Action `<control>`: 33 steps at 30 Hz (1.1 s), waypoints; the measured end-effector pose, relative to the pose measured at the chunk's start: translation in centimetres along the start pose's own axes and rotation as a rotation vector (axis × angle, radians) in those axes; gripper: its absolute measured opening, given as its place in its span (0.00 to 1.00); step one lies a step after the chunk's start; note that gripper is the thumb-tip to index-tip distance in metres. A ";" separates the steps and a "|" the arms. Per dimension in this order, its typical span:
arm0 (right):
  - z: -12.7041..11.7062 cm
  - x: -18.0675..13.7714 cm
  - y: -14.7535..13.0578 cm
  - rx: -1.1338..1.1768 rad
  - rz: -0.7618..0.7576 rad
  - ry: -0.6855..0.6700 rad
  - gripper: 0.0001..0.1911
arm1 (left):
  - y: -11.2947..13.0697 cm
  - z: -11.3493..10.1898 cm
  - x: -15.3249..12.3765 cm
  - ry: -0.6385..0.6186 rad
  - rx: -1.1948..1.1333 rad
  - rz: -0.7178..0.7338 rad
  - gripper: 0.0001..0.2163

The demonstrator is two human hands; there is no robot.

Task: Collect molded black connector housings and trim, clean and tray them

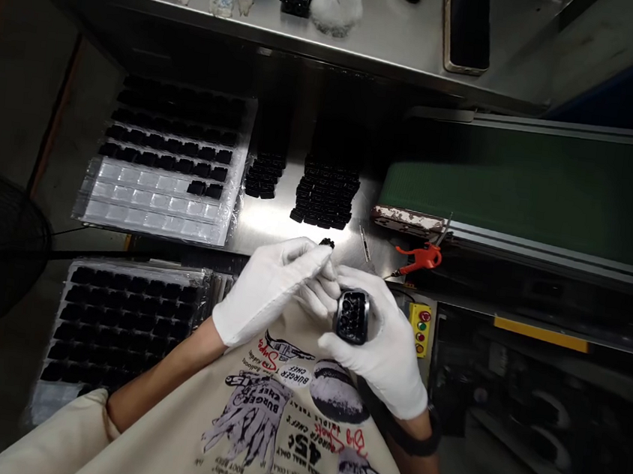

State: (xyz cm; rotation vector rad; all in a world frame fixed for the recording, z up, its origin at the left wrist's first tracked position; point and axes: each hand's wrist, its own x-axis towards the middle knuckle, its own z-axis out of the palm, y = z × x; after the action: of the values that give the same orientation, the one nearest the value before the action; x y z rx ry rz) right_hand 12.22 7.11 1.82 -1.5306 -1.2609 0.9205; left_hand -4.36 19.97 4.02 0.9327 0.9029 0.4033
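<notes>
Both my hands wear white gloves and meet just above my printed shirt. My right hand (390, 343) grips a black connector housing (352, 316) with several round holes facing up. My left hand (269, 285) pinches a small black part (326, 243) at its fingertips, a little above and left of the housing. On the steel bench just beyond lie two stacks of small black parts (326, 193).
A clear tray (156, 201) part-filled with black parts lies at left, another full tray (116, 314) below it. A green conveyor belt (530, 188) runs at right, with red-handled pliers (421, 258) and a button box (420, 328). A phone (467, 27) rests on the upper shelf.
</notes>
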 end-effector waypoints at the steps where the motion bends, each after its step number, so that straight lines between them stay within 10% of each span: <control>1: 0.0 -0.1 0.0 -0.009 -0.005 0.004 0.33 | 0.0 0.0 0.0 0.000 -0.006 -0.003 0.17; 33: 1.2 -0.8 -1.4 -0.393 0.012 0.166 0.32 | 0.6 0.9 0.3 0.051 -0.072 -0.018 0.16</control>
State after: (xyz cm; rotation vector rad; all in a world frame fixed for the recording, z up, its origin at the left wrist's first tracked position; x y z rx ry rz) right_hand 10.52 6.64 2.80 -1.8772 -1.3658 0.5575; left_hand -3.39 20.01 4.64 0.8508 0.9367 0.4427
